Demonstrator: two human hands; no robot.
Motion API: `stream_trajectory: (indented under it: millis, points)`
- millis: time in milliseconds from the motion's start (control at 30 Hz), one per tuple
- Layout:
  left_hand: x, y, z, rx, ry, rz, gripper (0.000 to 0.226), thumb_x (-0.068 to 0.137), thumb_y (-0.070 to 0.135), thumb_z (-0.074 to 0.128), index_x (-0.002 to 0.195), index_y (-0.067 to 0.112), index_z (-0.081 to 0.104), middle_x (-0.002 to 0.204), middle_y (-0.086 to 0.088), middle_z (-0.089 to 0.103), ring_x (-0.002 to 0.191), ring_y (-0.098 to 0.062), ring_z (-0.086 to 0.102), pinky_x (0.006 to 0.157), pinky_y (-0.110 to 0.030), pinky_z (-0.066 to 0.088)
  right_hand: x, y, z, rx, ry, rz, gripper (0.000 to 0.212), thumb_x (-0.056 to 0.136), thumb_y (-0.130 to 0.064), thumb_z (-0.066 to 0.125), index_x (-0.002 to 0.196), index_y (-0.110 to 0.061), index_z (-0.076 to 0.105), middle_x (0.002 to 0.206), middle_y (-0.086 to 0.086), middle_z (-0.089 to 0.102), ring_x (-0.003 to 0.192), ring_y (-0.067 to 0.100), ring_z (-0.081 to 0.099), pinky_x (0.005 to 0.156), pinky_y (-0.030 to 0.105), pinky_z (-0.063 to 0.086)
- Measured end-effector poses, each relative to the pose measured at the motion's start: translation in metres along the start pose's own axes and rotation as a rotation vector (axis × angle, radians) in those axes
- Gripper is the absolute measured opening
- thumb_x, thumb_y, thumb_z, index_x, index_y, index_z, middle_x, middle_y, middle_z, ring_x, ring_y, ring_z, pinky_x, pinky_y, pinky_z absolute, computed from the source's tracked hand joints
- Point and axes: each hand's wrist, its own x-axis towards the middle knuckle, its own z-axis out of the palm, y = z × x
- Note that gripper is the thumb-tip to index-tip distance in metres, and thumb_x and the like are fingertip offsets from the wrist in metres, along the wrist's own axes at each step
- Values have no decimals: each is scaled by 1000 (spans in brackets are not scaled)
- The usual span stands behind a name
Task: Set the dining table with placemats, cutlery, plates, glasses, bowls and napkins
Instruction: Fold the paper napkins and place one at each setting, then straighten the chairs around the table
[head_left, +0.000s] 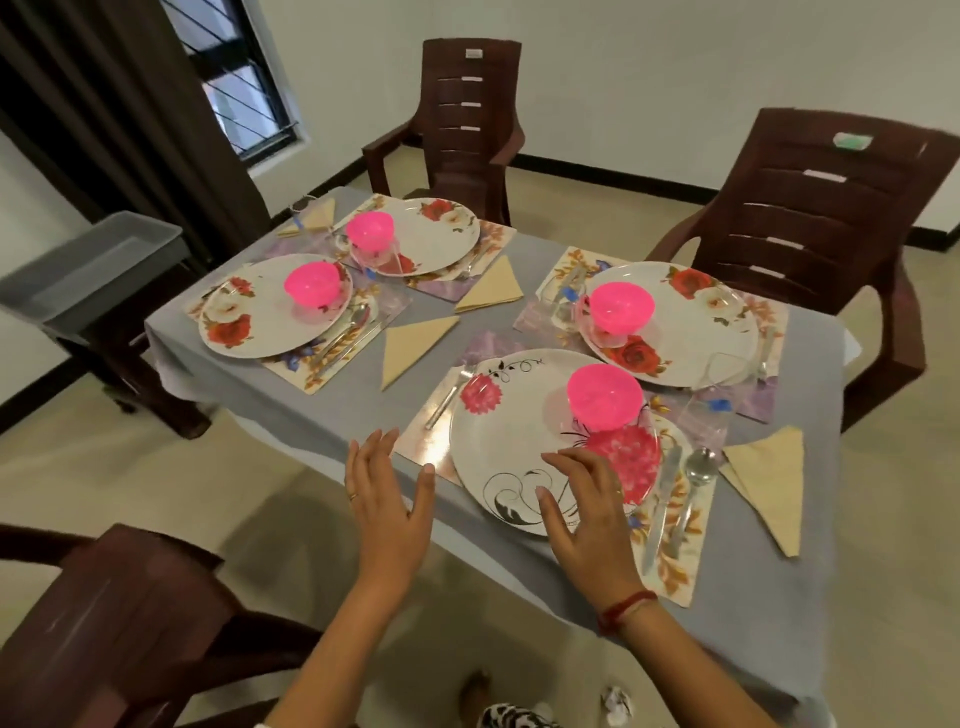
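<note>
Several places are laid on the grey-clothed table (769, 613). The nearest has a floral placemat (670, 571), a white plate with pink flowers (514, 441), a pink bowl (604, 396), a fork (448, 396), a knife (661, 506), a spoon (693, 478), a clear glass (707, 410) and a beige folded napkin (771, 480). My left hand (387, 499) hovers open at the table's near corner. My right hand (587, 509) is open over the plate's near rim, holding nothing.
Three more places carry rose-patterned plates (691, 338) (260, 322) (441, 234) with pink bowls and napkins. Brown plastic chairs stand at the far end (462, 119), right (810, 228) and near left (104, 623). A grey tray (88, 270) sits on a stand at left.
</note>
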Motion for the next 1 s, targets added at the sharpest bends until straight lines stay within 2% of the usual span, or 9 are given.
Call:
stream_trajectory:
  millis: [167,300,367,433,500,633,833,1000]
  points:
    - [20,-21,-7,-31,-5,-7,77,84,71,31,145,25,30,157,1,18,146,-10,0,112,-35,8,4,-16,10,-19,8,-32,32,91,-26,52,122,-17,55,119,2,50,114,10,46,99,14,34]
    - [22,-20,-7,-64,18,-24,65,88,57,41,145,26,30,156,2,18,146,-10,0,116,-44,12,8,-18,1,-30,8,-33,34,91,-27,52,124,-24,51,120,-5,47,115,4,44,100,12,33]
    - [19,-15,-4,-68,37,-32,67,88,59,39,144,25,31,156,2,18,145,-9,-1,116,-47,15,11,-16,-4,-31,-3,-56,33,91,-27,53,124,-23,52,119,-3,48,114,6,45,99,13,34]
    - [12,-8,0,-60,52,-30,74,85,67,33,145,24,31,156,1,18,145,-8,-1,116,-45,14,15,-12,-11,-24,-12,-89,33,91,-26,53,123,-22,51,119,-1,49,114,7,45,99,14,35]
    - [-1,5,6,-43,71,-18,81,82,75,28,145,23,31,156,0,19,145,-9,-1,114,-37,9,13,-5,-22,-2,-23,-114,33,90,-26,53,124,-24,50,120,-1,48,115,7,45,99,15,36]
    - [-43,36,25,1,140,-12,86,82,78,25,144,19,33,156,-3,21,146,-13,2,113,-34,7,-4,18,-56,63,-62,-164,33,91,-29,52,123,-22,52,121,-5,45,114,10,46,96,22,43]
    - [-141,92,65,91,298,-110,75,85,63,31,142,14,35,153,-6,26,145,-17,5,114,-38,9,-28,52,-130,152,-160,-297,31,90,-25,53,118,-13,58,116,2,50,111,5,42,97,8,32]
    - [-226,109,69,202,371,-212,71,88,57,35,140,10,39,149,-13,31,145,-26,9,115,-48,16,-69,52,-160,246,-320,-318,32,90,-27,51,118,-12,57,117,-1,46,110,11,45,98,12,34]
